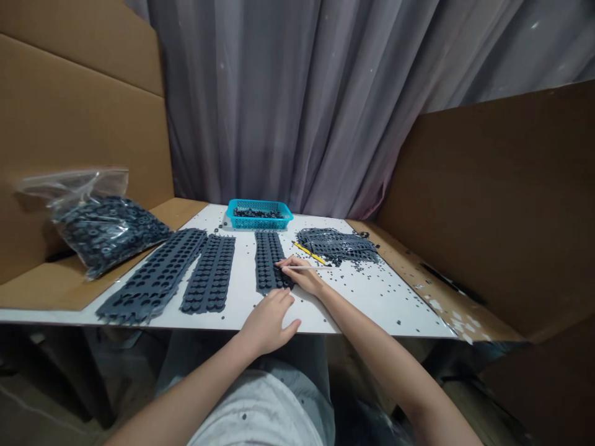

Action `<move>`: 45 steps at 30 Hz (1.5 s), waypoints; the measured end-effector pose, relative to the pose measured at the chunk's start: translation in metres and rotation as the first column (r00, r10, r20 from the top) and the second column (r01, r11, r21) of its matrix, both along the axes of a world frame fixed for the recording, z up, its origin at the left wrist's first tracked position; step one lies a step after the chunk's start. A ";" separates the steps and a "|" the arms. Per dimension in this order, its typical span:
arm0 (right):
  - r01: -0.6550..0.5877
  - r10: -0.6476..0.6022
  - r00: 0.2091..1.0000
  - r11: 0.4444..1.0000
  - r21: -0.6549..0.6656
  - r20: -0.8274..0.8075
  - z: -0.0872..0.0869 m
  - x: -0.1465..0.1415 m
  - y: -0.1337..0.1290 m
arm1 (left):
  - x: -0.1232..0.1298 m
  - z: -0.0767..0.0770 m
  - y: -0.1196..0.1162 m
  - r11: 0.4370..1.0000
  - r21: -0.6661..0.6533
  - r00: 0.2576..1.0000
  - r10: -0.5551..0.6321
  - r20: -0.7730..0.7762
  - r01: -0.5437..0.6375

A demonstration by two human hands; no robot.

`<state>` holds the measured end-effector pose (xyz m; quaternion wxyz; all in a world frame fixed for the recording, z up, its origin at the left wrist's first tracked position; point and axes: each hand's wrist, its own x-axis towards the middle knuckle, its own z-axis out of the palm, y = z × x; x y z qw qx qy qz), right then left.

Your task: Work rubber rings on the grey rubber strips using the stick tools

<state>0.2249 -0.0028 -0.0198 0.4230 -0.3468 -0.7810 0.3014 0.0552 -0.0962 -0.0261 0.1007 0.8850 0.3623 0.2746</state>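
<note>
Nearest, by the front edge of the white counter (242, 266), the left hand (271, 320) is held open at the near end of a dark grey, hole-lined flat strip (266, 260). Over the strip's right side, a thin whitish stick (320, 267) is gripped by the right hand (302, 274). Toward the far edge, small dark pieces (258, 214) are held in a turquoise plastic basket (258, 225).

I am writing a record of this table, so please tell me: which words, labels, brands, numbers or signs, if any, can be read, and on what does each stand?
None can be read.
Basket: small pale marks, perhaps lettering, too small and blurred to read.
Bag: no legible text.
White stick and yellow stick: no legible text.
</note>
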 end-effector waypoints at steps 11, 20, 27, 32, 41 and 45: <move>0.022 -0.031 0.993 0.996 0.085 0.111 -0.002 0.005 0.001 | 0.000 0.001 0.000 1.000 -0.013 1.000 -0.005 0.021 0.005; 0.139 -0.196 0.950 0.962 0.234 0.243 -0.008 0.010 0.019 | 0.000 0.002 0.002 0.999 -0.023 0.999 -0.023 0.036 0.024; 0.529 -0.571 0.816 0.802 0.278 0.093 -0.011 0.033 0.032 | 0.000 0.001 0.001 0.999 -0.028 0.999 -0.013 0.046 0.015; 0.597 -0.628 0.777 0.753 0.277 0.033 -0.006 0.035 0.028 | -0.001 0.000 0.000 0.999 -0.042 0.998 -0.002 0.062 0.005; 0.775 -0.781 0.622 0.605 0.184 -0.049 0.004 0.056 0.022 | -0.007 0.050 0.086 0.973 -0.070 0.965 0.207 -0.162 -0.220; 0.814 -0.818 0.572 0.557 0.165 -0.059 0.008 0.057 0.018 | -0.005 0.056 0.120 0.968 -0.132 0.914 0.151 -0.377 -0.215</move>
